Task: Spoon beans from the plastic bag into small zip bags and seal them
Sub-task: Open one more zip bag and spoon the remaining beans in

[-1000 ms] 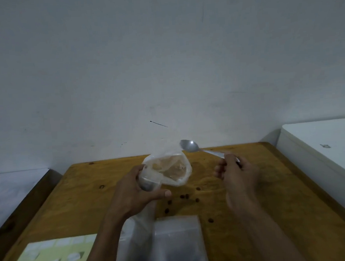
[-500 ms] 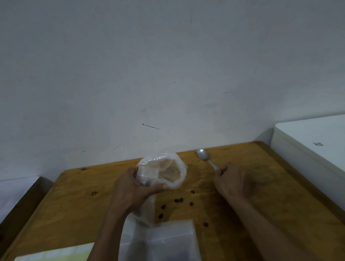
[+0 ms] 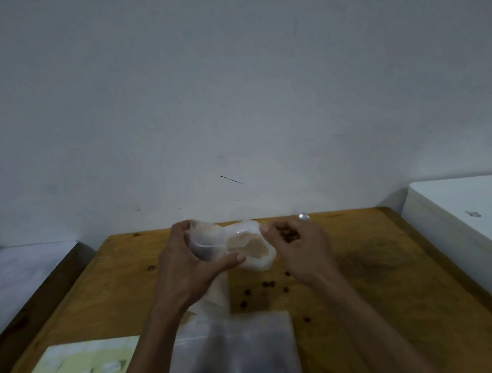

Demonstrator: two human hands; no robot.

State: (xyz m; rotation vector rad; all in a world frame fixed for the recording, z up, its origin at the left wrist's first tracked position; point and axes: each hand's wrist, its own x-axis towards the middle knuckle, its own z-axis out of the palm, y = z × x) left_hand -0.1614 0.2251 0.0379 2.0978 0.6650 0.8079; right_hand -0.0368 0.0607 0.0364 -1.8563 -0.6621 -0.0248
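Now, head view, entry by entry.

Change: a second ago my right hand (image 3: 300,246) held the spoon (image 3: 304,217) raised by the bag mouth; half a second ago it was lowering it to the table (image 3: 388,264). The spoon now lies on the far edge, only its bowl showing past my knuckles. Spooning is paused, and I judge sealing comes next.

Zip bag (image 3: 237,244): lifted above the table between both hands, mouth gaping, a dark clump of beans low inside by my left palm.

Left hand (image 3: 191,261): fingers curled round the bag's left side, thumb pressed underneath.

Right hand: fingertips pinching the bag's right rim, though blur makes the contact uncertain.

Loose beans (image 3: 268,284): scattered on the table below.

Plastic bag (image 3: 234,351): near edge, flat.

Label sheet (image 3: 77,369): lower left.
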